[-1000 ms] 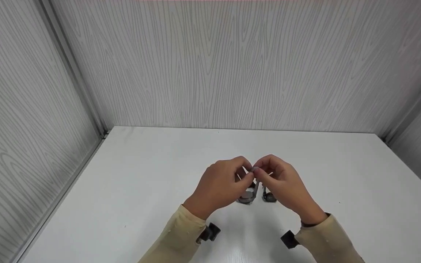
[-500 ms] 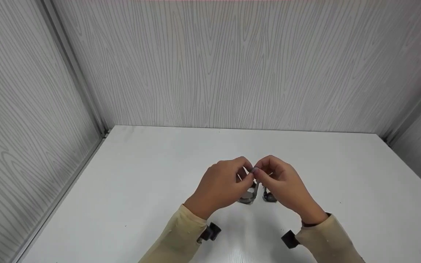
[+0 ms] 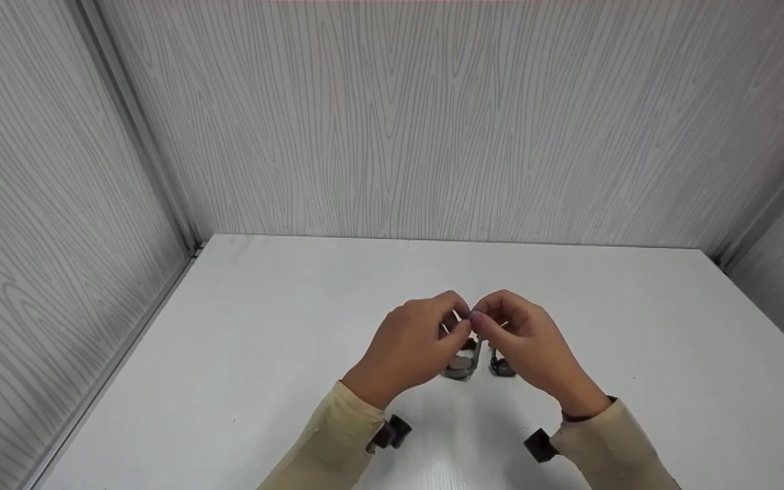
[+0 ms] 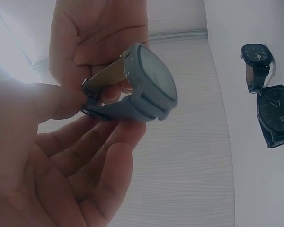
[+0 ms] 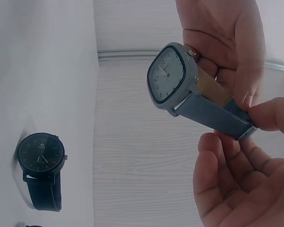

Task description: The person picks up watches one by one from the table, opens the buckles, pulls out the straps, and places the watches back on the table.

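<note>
A grey-blue wristwatch [image 5: 168, 78] with a pale squarish dial hangs between both hands, its strap looped round at the buckle end. My left hand [image 3: 409, 347] pinches the strap end between thumb and fingers. From the other side, the thumb and fingers of my right hand [image 3: 531, 344] pinch the same strap end. In the left wrist view the buckle [image 4: 91, 97] sits at the fingertips, partly covered by the left thumb. The head view shows the watch case below the hands, while the fingers hide much of the strap.
On the white table [image 3: 283, 313] lie a round black watch [image 5: 41, 153] and a smaller dark watch with a squarish face [image 4: 256, 55]. Both are close beneath the hands. Grey wood-patterned panels [image 3: 392, 122] enclose the table at the back and sides.
Both hands stay in place, still pinching the strap end. Only their fingertips and the hanging watch shift very slightly.
</note>
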{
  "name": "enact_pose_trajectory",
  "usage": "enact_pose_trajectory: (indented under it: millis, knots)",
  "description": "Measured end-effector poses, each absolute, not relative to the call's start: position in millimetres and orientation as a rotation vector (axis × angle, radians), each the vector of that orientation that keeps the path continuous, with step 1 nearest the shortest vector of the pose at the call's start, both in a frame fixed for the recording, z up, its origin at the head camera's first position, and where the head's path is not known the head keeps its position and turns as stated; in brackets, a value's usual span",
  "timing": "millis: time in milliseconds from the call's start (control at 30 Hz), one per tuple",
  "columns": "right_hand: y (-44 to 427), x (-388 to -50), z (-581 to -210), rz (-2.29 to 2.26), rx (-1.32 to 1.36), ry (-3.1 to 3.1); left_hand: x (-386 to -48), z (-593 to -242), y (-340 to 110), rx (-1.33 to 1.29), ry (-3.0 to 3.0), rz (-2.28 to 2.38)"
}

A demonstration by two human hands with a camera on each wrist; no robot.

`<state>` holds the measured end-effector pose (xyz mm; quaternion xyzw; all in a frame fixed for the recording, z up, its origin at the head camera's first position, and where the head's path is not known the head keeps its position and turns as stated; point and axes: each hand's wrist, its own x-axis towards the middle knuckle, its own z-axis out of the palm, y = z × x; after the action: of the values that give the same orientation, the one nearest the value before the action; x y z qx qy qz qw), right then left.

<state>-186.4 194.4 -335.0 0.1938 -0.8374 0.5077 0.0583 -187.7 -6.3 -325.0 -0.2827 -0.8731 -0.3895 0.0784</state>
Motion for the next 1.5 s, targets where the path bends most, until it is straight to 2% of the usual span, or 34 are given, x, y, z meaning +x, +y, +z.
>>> enact_pose_trajectory:
  millis: [633,1500]
  knots:
    - [193.2,-185.4,-333.6,1.608,0.601,-2.474,-189.2,-322.9,-9.1,-0.827,-2.585,-1.356]
    - [194.3,-187.4,-336.2,1.595,0.587,-2.502,-189.1,-325.0,-8.4,-0.822,-2.584,-1.344]
